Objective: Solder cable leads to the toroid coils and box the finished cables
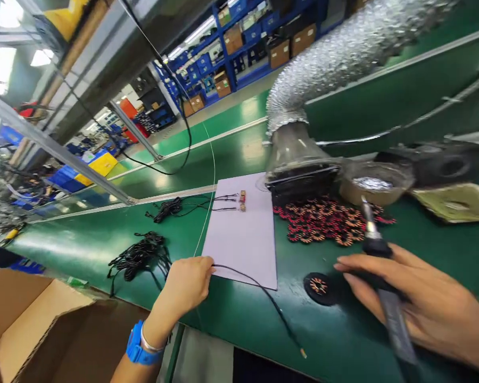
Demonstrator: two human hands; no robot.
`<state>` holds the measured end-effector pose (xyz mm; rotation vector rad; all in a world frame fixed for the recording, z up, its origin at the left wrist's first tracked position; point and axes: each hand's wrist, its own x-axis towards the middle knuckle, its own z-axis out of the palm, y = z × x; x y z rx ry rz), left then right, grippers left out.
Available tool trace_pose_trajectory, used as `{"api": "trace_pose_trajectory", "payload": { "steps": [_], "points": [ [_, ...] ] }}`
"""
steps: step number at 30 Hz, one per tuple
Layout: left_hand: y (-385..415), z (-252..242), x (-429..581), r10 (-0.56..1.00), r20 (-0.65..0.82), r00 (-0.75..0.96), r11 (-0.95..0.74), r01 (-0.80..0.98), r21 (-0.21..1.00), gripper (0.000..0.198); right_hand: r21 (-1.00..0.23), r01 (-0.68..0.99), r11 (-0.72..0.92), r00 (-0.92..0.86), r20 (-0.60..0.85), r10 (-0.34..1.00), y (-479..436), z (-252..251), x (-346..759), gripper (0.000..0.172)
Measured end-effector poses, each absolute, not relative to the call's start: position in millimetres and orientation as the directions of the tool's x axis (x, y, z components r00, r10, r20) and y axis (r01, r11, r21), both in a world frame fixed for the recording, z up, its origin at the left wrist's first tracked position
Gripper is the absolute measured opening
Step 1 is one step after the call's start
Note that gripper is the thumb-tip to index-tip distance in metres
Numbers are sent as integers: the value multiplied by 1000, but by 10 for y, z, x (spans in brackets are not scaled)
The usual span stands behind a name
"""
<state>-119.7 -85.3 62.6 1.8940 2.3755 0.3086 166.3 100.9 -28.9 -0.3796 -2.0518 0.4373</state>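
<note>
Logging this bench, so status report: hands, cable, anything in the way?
Left hand gripping black cable, end free. Right hand gripping soldering iron. Black disc sits between cable and right hand, clear of cable.

a chunky, bright blue wristband (pixel 138 348) around the left wrist (pixel 155 331) (a slim, silvery bangle (pixel 145 340) just beside it)

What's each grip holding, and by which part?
Right grip: soldering iron, by its handle. Left grip: thin black cable, pinched well back from its free end; the hand hides the exact pinch point.
</note>
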Motion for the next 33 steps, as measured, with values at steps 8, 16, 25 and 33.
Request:
{"api": "trace_pose_trajectory", "payload": {
  "steps": [8,16,25,33],
  "points": [
    [-728,426,-473,721,-335,607,-520,793,316,26,-438,9,899,-563,741,366,1011,-259,1703,40],
    [-439,405,-491,927,-129,353,-246,830,501,14,-442,4,897,-528,761,378,1001,-235,1637,34],
    [-395,242,-510,727,-269,632,-405,711,575,9,-386,-40,922,-520,796,311,926,-84,1536,32],
    [-88,391,-433,977,-211,-15,178,602,779,14,-518,-42,854,-601,696,393,879,110,1441,27]
  ]
}}
